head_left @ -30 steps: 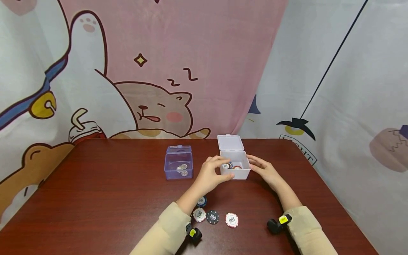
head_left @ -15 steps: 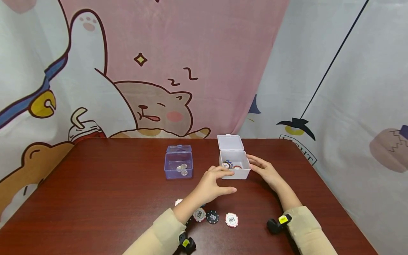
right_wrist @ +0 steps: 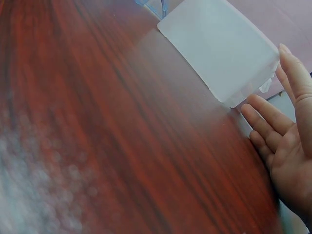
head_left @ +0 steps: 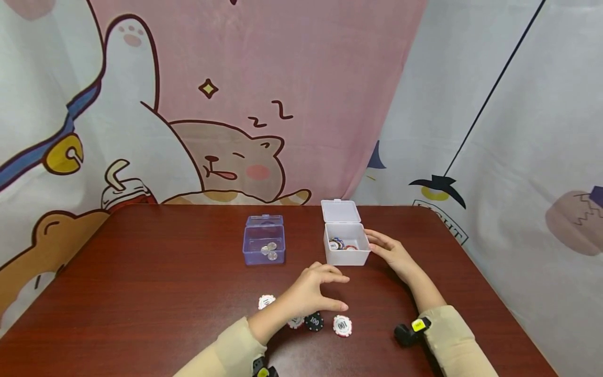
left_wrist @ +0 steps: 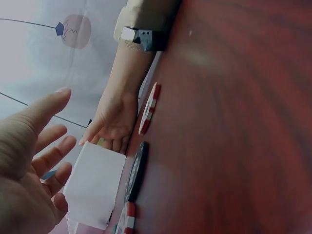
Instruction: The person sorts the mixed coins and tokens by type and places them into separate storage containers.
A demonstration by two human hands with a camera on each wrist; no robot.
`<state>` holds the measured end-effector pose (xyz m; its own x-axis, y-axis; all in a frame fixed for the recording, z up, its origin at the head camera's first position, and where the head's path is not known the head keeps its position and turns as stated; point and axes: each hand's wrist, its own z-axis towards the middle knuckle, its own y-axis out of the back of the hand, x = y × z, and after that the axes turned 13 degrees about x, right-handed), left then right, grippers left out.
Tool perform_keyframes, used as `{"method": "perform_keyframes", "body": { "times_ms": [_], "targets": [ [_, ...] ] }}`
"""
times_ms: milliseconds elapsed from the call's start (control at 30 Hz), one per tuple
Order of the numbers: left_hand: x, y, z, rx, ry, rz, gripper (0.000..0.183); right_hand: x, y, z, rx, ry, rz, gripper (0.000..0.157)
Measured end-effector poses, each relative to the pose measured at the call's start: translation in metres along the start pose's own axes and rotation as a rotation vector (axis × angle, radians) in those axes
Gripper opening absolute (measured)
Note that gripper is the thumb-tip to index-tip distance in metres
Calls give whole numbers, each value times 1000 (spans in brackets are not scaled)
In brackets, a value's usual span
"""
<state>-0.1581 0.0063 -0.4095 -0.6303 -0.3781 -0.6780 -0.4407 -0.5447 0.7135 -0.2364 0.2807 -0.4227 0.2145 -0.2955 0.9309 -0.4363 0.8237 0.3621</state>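
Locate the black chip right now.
At lower center of the head view, the black chip lies on the table between a partly hidden white chip on its left and another white chip on its right, near the left hand.

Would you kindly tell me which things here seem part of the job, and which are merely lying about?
Probably in use:
left hand
right hand
white box
chips inside it
loose chips

Apparently just lying about:
blue box
coins inside it

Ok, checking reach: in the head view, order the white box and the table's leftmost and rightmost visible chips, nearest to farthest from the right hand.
1. White box: just beside the right hand.
2. Rightmost table chip: lower in view, slightly left.
3. Leftmost table chip: farthest left.
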Motion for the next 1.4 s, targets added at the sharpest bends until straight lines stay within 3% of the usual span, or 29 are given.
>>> {"method": "perform_keyframes", "body": {
  "times_ms": [233,433,733,1067,1400],
  "targets": [
    [-2,-7,-6,77,-11,62,49,-22,5,6,-6,13,8,47],
    [-1,-13,-12,115,-24,122,47,-14,2,4,9,35,22,46],
    [-4,-20,-18,153,-39,212,47,-34,7,9,-12,13,11,47],
    [-7,-25,-17,200,5,266,46,-33,6,8,-30,3,-3,47],
    [-6,-27,-17,204,35,295,48,-35,7,8,-28,5,2,47]
  ]
}}
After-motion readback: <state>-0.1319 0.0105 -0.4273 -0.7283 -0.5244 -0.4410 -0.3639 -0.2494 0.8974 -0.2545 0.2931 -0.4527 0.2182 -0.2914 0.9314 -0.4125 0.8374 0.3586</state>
